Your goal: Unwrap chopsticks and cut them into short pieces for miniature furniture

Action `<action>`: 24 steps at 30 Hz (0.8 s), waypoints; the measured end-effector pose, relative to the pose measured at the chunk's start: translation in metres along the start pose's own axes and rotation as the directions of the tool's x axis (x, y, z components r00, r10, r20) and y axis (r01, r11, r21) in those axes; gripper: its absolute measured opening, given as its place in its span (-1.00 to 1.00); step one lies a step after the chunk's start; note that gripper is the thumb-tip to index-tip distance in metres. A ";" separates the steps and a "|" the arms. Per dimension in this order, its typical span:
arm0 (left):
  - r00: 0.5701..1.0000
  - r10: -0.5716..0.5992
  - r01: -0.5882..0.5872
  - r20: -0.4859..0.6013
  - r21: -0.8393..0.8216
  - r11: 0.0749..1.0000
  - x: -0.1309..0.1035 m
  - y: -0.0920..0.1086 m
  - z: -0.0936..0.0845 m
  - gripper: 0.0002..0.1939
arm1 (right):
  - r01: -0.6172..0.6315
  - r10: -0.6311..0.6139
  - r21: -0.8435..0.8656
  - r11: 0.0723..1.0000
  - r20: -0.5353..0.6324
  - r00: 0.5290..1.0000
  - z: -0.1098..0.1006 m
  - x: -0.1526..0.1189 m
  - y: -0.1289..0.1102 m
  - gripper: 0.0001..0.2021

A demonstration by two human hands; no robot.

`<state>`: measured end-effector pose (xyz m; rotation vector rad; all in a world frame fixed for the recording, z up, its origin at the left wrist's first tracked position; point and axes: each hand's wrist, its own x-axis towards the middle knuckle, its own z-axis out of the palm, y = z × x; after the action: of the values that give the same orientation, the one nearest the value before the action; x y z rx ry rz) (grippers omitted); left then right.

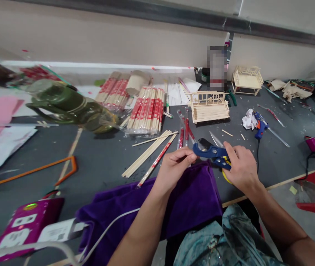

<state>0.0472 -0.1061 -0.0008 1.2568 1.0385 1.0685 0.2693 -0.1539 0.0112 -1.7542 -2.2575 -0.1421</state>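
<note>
My right hand [242, 166] is closed around a blue hand cutter [214, 151] with bolted arms, its hooked end pointing left. At that end, the thumb and fingers of my left hand [178, 164] are pinched together; what they hold is too small or hidden to make out. Beneath the cutter lies a pair of scissors with yellow handles [226, 176], partly covered by it and my right hand. A purple cloth [193, 195] spreads under my forearms at the table edge. Bare chopsticks [148, 157] and a red-wrapped pair [157, 161] lie left of my left hand.
A small wooden bench model [210, 107] stands ahead, another [247, 81] behind it. Packed chopsticks [146, 111] and a green jug [65, 105] are at left. A blue glue gun [261, 126] lies right, and purple power strips [32, 221] sit left, with a white cable crossing the cloth.
</note>
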 end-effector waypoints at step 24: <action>0.962 -0.259 0.221 -0.081 -0.317 0.922 0.009 -0.004 -0.006 -0.70 | -0.574 0.571 0.195 0.796 0.077 0.818 -0.015 -0.022 0.068 -0.44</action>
<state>0.0433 -0.0966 -0.0054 0.7997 1.0428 1.0761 0.3418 -0.1602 0.0135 -2.2209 -1.5695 0.2280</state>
